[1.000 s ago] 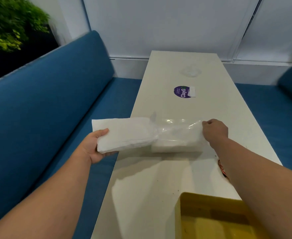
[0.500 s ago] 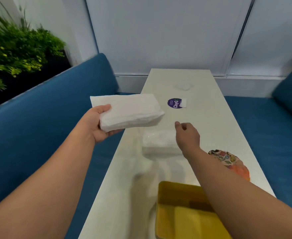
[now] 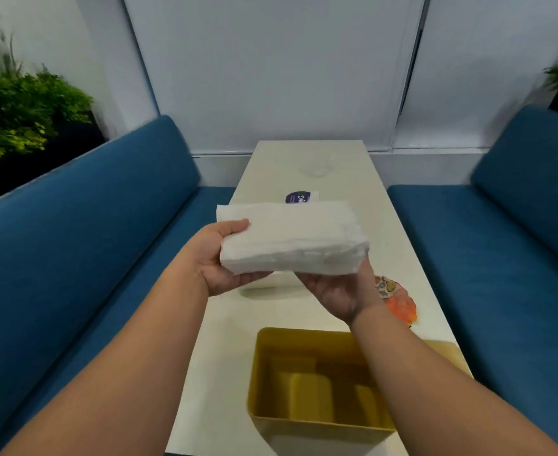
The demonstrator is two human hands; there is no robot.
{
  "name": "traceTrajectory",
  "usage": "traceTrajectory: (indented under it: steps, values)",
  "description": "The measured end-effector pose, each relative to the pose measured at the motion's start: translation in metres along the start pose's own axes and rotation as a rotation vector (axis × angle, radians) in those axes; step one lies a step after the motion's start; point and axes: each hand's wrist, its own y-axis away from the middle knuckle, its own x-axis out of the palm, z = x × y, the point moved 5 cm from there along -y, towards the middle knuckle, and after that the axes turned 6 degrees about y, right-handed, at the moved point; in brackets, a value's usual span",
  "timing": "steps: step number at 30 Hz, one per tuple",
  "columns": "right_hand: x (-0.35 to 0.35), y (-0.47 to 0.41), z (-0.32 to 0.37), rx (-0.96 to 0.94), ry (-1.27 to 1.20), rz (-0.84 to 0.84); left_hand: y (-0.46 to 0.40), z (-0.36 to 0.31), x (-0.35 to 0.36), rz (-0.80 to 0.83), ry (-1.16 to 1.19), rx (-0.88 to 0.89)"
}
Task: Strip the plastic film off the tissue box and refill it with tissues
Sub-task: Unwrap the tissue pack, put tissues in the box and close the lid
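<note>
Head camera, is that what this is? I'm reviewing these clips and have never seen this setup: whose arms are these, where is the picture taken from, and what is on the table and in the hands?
There is no machine here. The picture comes from a wide-angle camera worn on a person's head, looking forward and down, so the two bare arms reaching in from the bottom are the wearer's own.

The left hand grips one end of a white tissue stack, thumb on top. The right hand supports the other end from below, palm up. The stack is held in the air above a long white table set between blue benches.

On the table, nearest the camera, stands an open yellow box, with no tissues in it. Beside the right wrist lies a colourful wrapper. Farther off is a purple sticker, and beyond it something clear and crumpled, too faint to identify.
</note>
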Motion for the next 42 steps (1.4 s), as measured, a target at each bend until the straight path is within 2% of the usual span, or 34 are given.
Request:
traceTrajectory:
  steps: [2,5,11,14,19,24,29,33,37,42]
  values:
    - [-0.003,0.019,0.01,0.056,0.072,-0.044,0.002,0.016,-0.01,-0.035,-0.043,-0.04]
    - [-0.009,0.046,0.016,0.169,0.331,-0.106,0.007,0.034,-0.019,-0.059,-0.113,-0.067]
    - [-0.031,0.092,0.029,0.129,0.856,-0.319,0.017,0.073,-0.024,-0.114,-0.249,-0.102]
    - [-0.044,0.106,0.029,0.084,0.987,-0.399,0.02,0.091,-0.029,-0.162,-0.355,-0.106]
    - [-0.062,0.118,0.02,0.135,1.191,-0.489,0.024,0.106,-0.037,-0.345,-0.645,-0.054]
    - [-0.064,0.118,0.017,0.087,1.422,-0.567,0.025,0.112,-0.038,-0.401,-0.816,-0.027]
    - [-0.055,0.11,0.016,0.184,1.975,-0.641,0.023,0.113,-0.032,-0.426,-1.016,0.008]
    - [-0.05,0.106,0.01,0.24,2.23,-0.606,0.022,0.115,-0.021,-0.433,-1.26,0.038]
    - [-0.05,0.104,0.008,0.309,2.27,-0.553,0.02,0.118,-0.016,-0.397,-1.382,-0.009]
    - [-0.039,0.095,-0.009,0.323,2.612,-0.372,0.009,0.135,-0.005,-0.317,-1.782,-0.02]
